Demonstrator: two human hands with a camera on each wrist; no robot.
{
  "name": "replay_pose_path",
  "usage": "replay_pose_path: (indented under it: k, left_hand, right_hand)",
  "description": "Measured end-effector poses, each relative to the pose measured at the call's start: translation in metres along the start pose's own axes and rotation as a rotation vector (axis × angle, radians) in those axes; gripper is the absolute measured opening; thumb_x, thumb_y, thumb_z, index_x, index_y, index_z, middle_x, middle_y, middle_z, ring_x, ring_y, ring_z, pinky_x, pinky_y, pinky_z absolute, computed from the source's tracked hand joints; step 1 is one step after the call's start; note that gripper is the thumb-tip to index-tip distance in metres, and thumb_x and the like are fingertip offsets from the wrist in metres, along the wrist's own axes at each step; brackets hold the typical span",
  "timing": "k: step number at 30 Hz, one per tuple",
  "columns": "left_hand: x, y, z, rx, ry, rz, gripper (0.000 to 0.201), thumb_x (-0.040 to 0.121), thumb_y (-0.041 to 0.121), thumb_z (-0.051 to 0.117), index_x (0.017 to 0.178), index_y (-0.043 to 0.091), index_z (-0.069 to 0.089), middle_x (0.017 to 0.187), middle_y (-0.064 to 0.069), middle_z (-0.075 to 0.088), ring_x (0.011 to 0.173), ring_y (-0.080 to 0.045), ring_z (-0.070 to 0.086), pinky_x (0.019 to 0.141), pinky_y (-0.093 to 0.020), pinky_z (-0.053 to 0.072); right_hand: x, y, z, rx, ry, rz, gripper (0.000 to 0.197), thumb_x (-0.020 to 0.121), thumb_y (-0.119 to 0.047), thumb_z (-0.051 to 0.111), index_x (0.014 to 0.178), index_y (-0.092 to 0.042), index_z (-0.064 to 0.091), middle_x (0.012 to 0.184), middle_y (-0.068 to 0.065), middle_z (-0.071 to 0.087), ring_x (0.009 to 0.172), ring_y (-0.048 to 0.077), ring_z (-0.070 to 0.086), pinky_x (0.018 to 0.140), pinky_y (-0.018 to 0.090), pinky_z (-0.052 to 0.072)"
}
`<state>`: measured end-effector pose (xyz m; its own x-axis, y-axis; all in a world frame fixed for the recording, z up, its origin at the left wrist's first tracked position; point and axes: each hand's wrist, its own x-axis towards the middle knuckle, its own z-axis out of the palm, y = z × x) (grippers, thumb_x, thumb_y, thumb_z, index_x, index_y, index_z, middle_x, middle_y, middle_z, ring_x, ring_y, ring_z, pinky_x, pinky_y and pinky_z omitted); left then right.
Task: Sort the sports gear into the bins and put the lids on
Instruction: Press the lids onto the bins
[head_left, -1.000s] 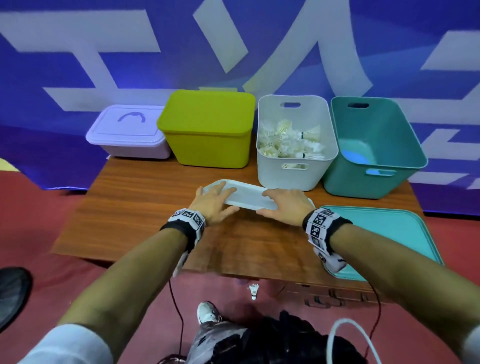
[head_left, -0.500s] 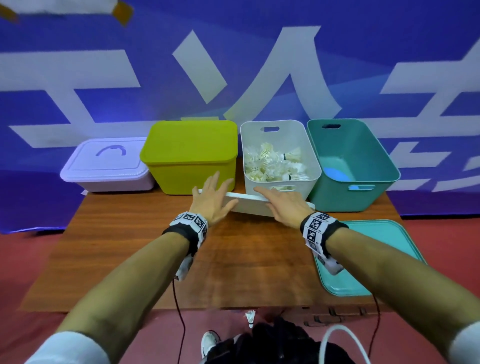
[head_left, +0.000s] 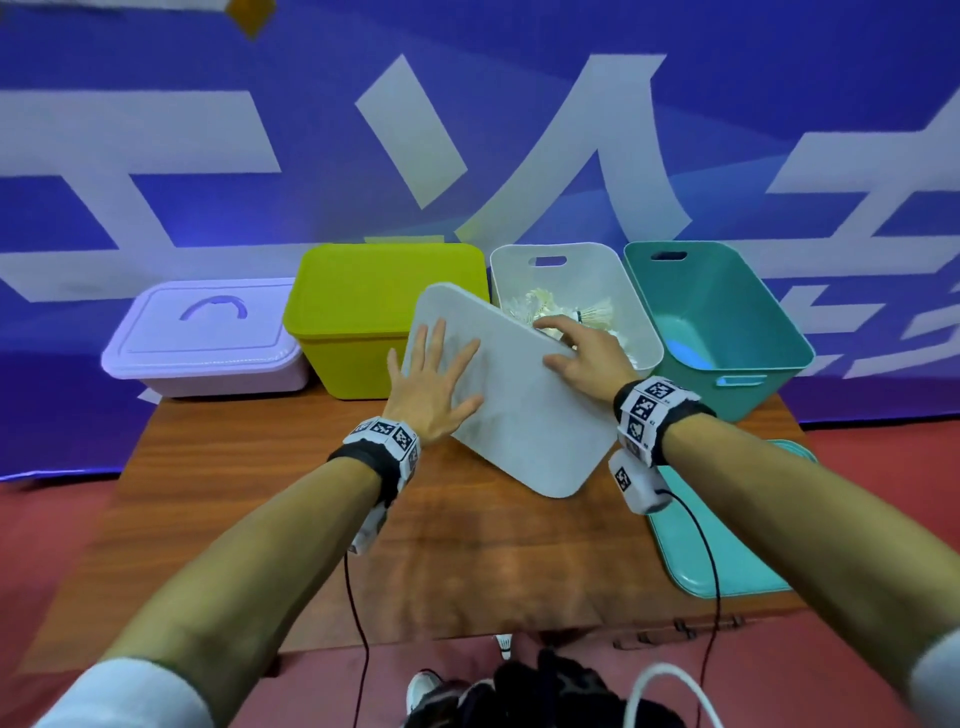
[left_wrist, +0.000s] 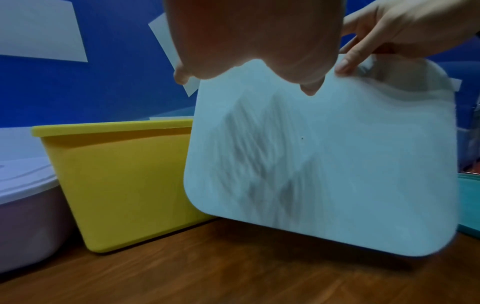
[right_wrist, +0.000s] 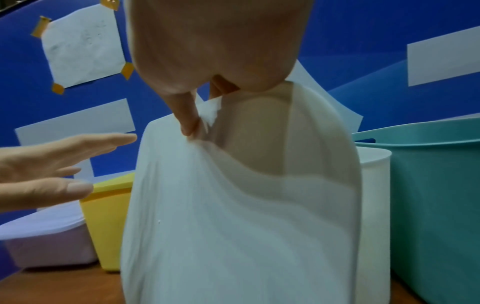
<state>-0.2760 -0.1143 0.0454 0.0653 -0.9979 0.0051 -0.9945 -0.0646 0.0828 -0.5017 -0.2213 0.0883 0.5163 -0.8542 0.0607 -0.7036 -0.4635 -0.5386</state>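
A white lid (head_left: 519, 405) is held up off the table, tilted steeply, in front of the white bin (head_left: 631, 291) that holds several shuttlecocks (head_left: 597, 317). My right hand (head_left: 563, 345) pinches the lid's upper right edge, thumb on the near face; the right wrist view shows that thumb (right_wrist: 187, 121) on the lid (right_wrist: 233, 226). My left hand (head_left: 434, 374) lies with straight, spread fingers on the lid's left part. In the left wrist view the lid (left_wrist: 337, 164) fills the right half. The teal bin (head_left: 727, 312) stands uncovered with a blue object (head_left: 685, 345) inside.
A teal lid (head_left: 691, 545) lies flat at the table's right edge. A yellow-green bin (head_left: 374, 296) and a lilac box (head_left: 202, 332), both lidded, stand at the back left. Bare wood table (head_left: 363, 519) lies under my forearms. One shuttlecock (head_left: 503, 644) lies on the floor.
The white lid went from lying on the table to being lifted and tipped up toward the white bin. My left hand opened from its edge grip to flat fingers.
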Motion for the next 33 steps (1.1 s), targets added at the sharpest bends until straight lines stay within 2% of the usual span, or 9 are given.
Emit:
replay_pose_path:
  k: [7,11,14,16,21,25,28,31,33]
  left_hand:
    - [0.015,0.001,-0.010,-0.059,0.004,0.031,0.074,0.093,0.068,0.033,0.153,0.043,-0.003,0.161,-0.005,-0.024,0.147,-0.028,-0.023,0.114,-0.067,-0.001]
    - [0.020,0.009,-0.011,-0.054,-0.002,0.043,0.074,0.093,0.068,0.032,0.153,0.044,-0.003,0.160,-0.005,-0.025,0.147,-0.027,-0.025,0.113,-0.067,-0.002]
    - [0.028,0.015,-0.011,-0.063,0.001,0.035,0.074,0.092,0.070,0.031,0.153,0.044,-0.002,0.161,-0.004,-0.024,0.147,-0.027,-0.023,0.113,-0.066,-0.004]
    - [0.033,0.021,-0.012,-0.088,-0.023,0.055,0.074,0.091,0.071,0.032,0.153,0.044,0.000,0.161,-0.004,-0.024,0.147,-0.026,-0.023,0.115,-0.064,-0.003]
    - [0.045,0.049,-0.012,-0.176,-0.214,0.146,0.082,0.085,0.075,0.044,0.152,0.047,0.004,0.162,-0.001,-0.020,0.148,-0.021,-0.021,0.118,-0.060,-0.001]
    - [0.060,0.074,-0.002,-0.201,-0.383,0.143,0.097,0.077,0.075,0.059,0.152,0.047,0.004,0.163,-0.001,-0.015,0.149,-0.026,-0.014,0.120,-0.055,0.001]
    - [0.069,0.086,0.006,-0.159,-0.358,0.113,0.092,0.082,0.071,0.056,0.153,0.045,0.002,0.163,-0.005,-0.012,0.150,-0.031,-0.010,0.120,-0.053,0.007]
    - [0.074,0.092,0.012,-0.145,-0.354,0.070,0.084,0.087,0.070,0.047,0.153,0.044,0.001,0.163,-0.006,-0.015,0.148,-0.033,-0.015,0.119,-0.051,0.003]
    - [0.077,0.093,0.014,-0.128,-0.368,0.058,0.081,0.088,0.070,0.043,0.153,0.044,0.002,0.162,-0.006,-0.017,0.147,-0.034,-0.020,0.119,-0.049,0.000]
  right_hand:
    - [0.005,-0.005,-0.007,0.259,0.127,0.109,0.062,0.085,-0.019,0.069,0.140,-0.035,0.047,0.096,0.006,0.056,0.094,0.023,0.055,0.086,0.028,0.042]
    - [0.016,0.005,-0.016,0.506,0.214,0.245,0.069,0.081,-0.019,0.073,0.140,-0.037,0.043,0.095,0.008,0.061,0.094,0.028,0.064,0.092,0.042,0.053]
    - [0.026,0.012,-0.026,0.629,0.283,0.337,0.071,0.081,-0.018,0.073,0.142,-0.033,0.040,0.109,0.016,0.063,0.096,0.031,0.066,0.094,0.046,0.053]
    - [0.030,0.019,-0.034,0.695,0.349,0.382,0.070,0.083,-0.014,0.071,0.144,-0.025,0.039,0.110,0.017,0.064,0.098,0.031,0.066,0.094,0.046,0.053]
    - [0.036,0.045,-0.057,0.650,0.453,0.480,0.062,0.088,-0.011,0.065,0.144,-0.014,0.039,0.131,0.011,0.057,0.114,0.027,0.058,0.099,0.039,0.047]
    - [0.038,0.069,-0.071,0.529,0.382,0.544,0.062,0.092,-0.010,0.056,0.148,-0.013,0.031,0.136,0.013,0.051,0.120,0.032,0.053,0.097,0.037,0.044]
    - [0.038,0.085,-0.071,0.364,0.209,0.508,0.063,0.091,-0.009,0.054,0.147,-0.014,0.025,0.129,0.014,0.053,0.116,0.035,0.054,0.091,0.035,0.043]
    - [0.038,0.101,-0.061,0.138,0.035,0.404,0.060,0.085,-0.017,0.060,0.139,-0.015,0.033,0.129,0.012,0.053,0.121,0.036,0.049,0.102,0.044,0.040]
    - [0.036,0.112,-0.054,-0.061,-0.064,0.363,0.066,0.086,-0.027,0.061,0.144,-0.016,0.032,0.138,0.011,0.047,0.130,0.035,0.040,0.106,0.046,0.033]
